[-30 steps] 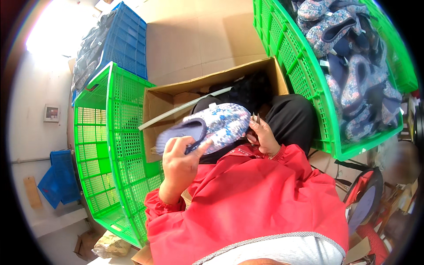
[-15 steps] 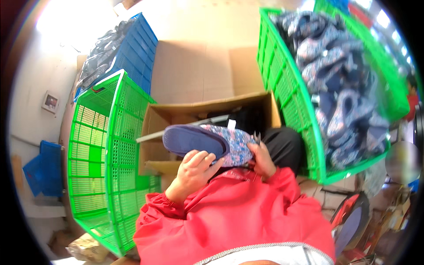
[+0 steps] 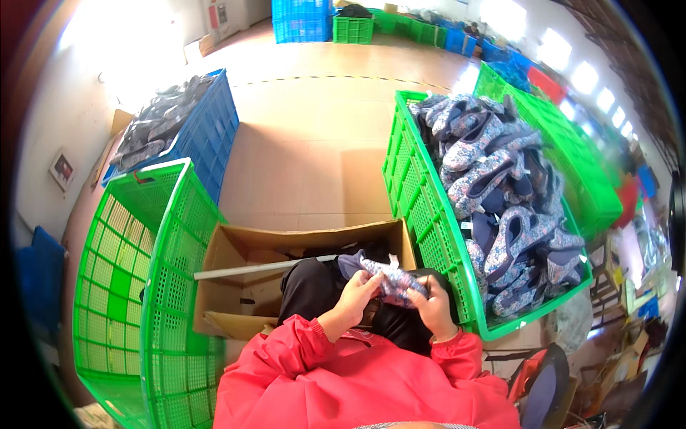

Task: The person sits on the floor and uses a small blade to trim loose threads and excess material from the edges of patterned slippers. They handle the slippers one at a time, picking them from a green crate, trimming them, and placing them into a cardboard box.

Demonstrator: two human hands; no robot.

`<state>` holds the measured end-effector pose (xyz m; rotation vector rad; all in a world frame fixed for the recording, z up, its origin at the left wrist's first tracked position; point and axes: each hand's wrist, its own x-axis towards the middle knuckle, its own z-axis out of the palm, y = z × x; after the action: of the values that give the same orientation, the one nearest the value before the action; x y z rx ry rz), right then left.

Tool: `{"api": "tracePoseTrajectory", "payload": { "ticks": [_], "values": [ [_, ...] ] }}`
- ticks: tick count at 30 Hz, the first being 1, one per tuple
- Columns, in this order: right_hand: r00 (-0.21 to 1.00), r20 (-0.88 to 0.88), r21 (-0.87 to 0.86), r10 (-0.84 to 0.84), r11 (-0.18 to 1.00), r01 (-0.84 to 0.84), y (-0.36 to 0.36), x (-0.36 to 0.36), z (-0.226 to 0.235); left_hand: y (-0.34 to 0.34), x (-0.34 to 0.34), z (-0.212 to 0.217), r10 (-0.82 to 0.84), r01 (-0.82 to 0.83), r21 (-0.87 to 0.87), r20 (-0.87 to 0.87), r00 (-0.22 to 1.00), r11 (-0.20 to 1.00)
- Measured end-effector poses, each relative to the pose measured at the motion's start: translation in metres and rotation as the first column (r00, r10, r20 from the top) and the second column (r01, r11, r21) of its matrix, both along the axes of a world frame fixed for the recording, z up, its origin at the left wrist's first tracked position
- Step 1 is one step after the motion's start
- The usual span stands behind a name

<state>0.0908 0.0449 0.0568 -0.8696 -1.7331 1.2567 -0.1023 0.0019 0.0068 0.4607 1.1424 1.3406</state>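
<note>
A floral blue slipper (image 3: 395,280) with a dark blue inside is held between my two hands above my lap. My left hand (image 3: 351,299) pinches its side near the opening, fingers closed. Around its other end my right hand (image 3: 434,309) is closed, partly covering it. A small white tag stands up from the slipper's edge. Beneath and beyond it is an open cardboard box (image 3: 250,289), with a pale bar (image 3: 268,267) lying across it. My knees reach over the box's near side.
On the right stands a green crate (image 3: 429,207) heaped with floral slippers (image 3: 511,229); another green crate (image 3: 564,157) is behind it. At left are a green crate (image 3: 153,286) on its side and a blue crate (image 3: 214,129) with dark items. More crates line the far floor.
The view has lifted, showing more of the far floor. The slipper has turned from sole-lining side up, lengthwise, to a bent, foreshortened pose. Both hands still hold it, the left nearer the opening's edge.
</note>
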Motion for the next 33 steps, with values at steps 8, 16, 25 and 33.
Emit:
{"api": "tracePoseTrajectory", "payload": {
  "ticks": [8, 16, 25, 33],
  "values": [
    [0.961, 0.026, -0.165, 0.274, 0.950, -0.266, -0.059, -0.028, -0.015, -0.079, -0.023, 0.020, 0.118, -0.091, -0.185, 0.142, 0.983, 0.979],
    [0.848, 0.022, -0.288, 0.529, 0.816, -0.501, -0.080, -0.077, -0.022, -0.120, -0.057, 0.026, 0.290, -0.331, -0.036, -0.400, 0.869, 0.943],
    [0.902, 0.072, -0.265, 0.426, 0.880, -0.394, -0.076, -0.104, -0.031, -0.135, -0.060, 0.042, 0.420, -0.054, 0.417, -0.895, 0.150, 0.907],
    [0.928, 0.216, -0.085, 0.304, 0.953, -0.292, -0.054, -0.161, -0.048, -0.117, -0.078, 0.013, 0.238, -0.021, 0.256, -0.926, -0.294, 0.967]
  ]
}}
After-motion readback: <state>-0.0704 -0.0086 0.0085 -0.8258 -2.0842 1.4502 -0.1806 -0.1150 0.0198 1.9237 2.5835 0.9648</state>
